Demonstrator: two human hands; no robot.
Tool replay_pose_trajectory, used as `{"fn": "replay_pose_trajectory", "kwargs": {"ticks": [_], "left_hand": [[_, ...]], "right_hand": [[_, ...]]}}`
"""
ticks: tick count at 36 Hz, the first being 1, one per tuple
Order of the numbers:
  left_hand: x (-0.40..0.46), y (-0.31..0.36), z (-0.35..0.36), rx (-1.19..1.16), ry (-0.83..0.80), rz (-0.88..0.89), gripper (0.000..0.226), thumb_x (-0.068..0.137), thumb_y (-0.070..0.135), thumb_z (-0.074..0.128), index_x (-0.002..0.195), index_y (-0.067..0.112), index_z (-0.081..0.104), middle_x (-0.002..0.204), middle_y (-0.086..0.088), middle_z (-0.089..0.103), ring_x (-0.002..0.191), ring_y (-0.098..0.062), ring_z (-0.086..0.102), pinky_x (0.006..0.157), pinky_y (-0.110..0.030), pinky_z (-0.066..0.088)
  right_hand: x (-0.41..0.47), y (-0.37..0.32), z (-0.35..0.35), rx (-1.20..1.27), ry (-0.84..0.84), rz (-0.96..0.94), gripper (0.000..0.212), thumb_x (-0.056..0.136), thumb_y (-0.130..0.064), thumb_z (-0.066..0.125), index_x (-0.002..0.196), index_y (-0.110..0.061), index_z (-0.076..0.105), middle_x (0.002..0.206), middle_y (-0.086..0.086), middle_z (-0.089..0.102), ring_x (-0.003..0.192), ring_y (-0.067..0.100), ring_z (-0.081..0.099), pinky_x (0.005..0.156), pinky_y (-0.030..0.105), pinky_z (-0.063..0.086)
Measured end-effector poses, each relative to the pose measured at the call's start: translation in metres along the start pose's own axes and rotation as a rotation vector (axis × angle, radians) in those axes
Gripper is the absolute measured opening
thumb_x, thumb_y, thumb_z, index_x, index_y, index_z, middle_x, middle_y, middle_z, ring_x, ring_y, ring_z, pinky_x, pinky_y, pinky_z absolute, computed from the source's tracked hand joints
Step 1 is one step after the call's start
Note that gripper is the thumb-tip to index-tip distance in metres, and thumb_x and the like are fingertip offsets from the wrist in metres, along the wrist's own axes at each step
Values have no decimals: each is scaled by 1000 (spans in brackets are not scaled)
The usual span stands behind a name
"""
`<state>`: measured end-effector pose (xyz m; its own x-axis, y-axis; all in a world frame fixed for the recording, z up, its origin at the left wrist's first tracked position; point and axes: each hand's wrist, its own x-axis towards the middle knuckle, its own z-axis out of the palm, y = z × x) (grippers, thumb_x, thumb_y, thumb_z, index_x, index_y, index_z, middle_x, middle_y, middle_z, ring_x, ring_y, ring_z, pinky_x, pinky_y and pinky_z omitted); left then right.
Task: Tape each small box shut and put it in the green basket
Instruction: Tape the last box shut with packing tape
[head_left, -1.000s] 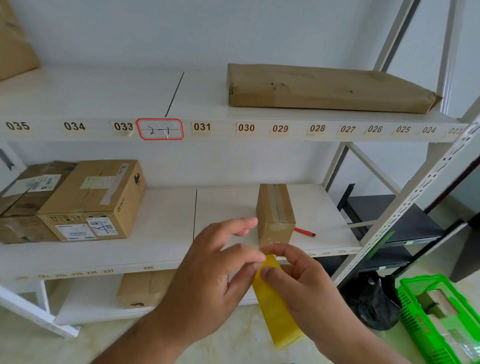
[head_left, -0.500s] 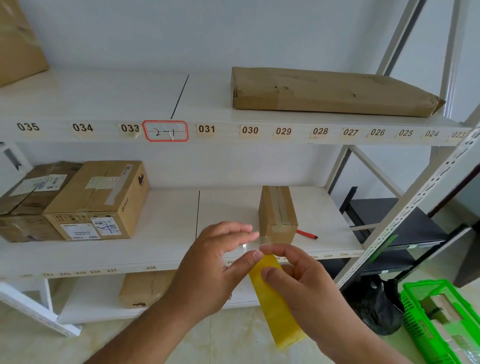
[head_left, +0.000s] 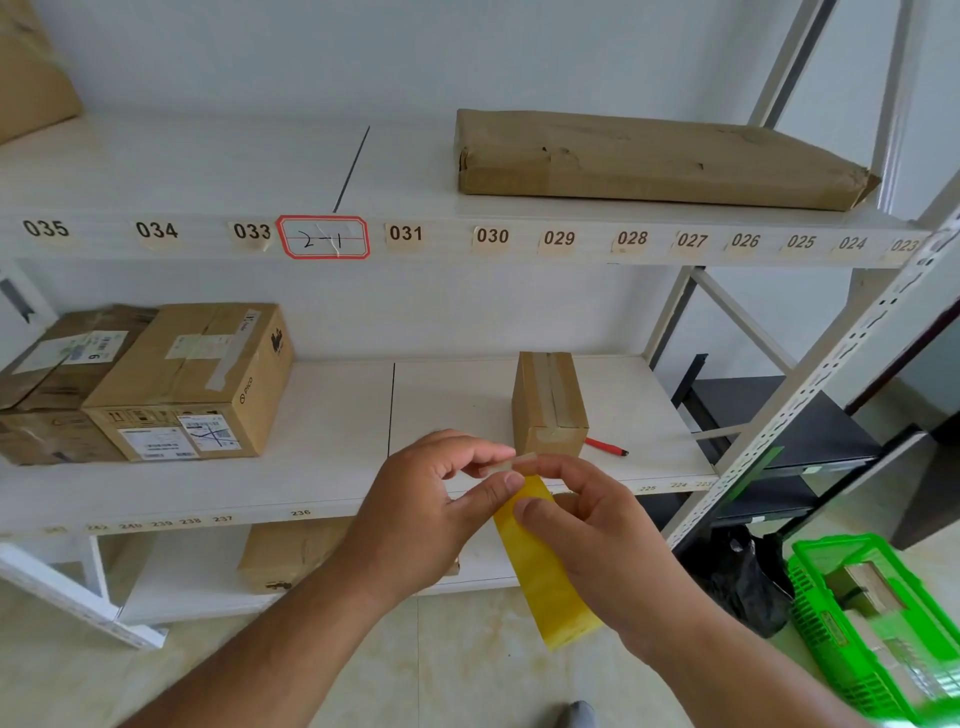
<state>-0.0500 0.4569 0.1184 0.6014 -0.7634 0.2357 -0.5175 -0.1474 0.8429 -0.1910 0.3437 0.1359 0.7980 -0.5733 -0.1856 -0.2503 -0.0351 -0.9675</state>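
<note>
A small brown box (head_left: 549, 402) stands on the middle shelf (head_left: 337, 447), with clear tape along its top. In front of it my right hand (head_left: 597, 540) grips a yellow roll of tape (head_left: 545, 566) seen edge-on. My left hand (head_left: 431, 514) pinches the roll's loose tape end (head_left: 511, 464) between thumb and fingers, just above the roll. The green basket (head_left: 883, 623) sits on the floor at the lower right and holds at least one box.
A red pen (head_left: 605, 447) lies right of the small box. Larger cartons (head_left: 171, 379) fill the shelf's left end. A flat brown parcel (head_left: 649, 156) lies on the upper shelf. A black bag (head_left: 743, 577) sits by the shelf's slanted post (head_left: 810, 384).
My left-hand fingers have curled in and now pinch the tape end above the roll. The view has shifted slightly; the box has not moved.
</note>
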Motion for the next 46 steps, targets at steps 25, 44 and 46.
{"fn": "replay_pose_trajectory", "kwargs": {"ticks": [25,44,46], "left_hand": [[1,7,9,6,43,-7,12,95,28,67,93,34,77,88,10,60,83,-9,61,71,-15,46],[15,9,0,2,-145,22,17,97,34,64,84,23,67,66,-7,56,57,-9,45,57,-34,43],[15,8,0,-22,-123,6,16,96,34,66,84,23,66,58,-1,48,54,-9,41,53,-28,39]], "right_hand": [[-2,12,-1,-99,16,-22,49,98,-27,64,140,-49,48,72,5,46,63,16,43,64,35,39],[4,34,-3,-43,-84,-156,64,83,-44,66,142,-49,39,81,20,56,70,18,51,69,39,43],[3,36,-4,21,-105,-178,60,87,-41,68,140,-50,41,86,22,59,74,19,54,72,37,45]]}}
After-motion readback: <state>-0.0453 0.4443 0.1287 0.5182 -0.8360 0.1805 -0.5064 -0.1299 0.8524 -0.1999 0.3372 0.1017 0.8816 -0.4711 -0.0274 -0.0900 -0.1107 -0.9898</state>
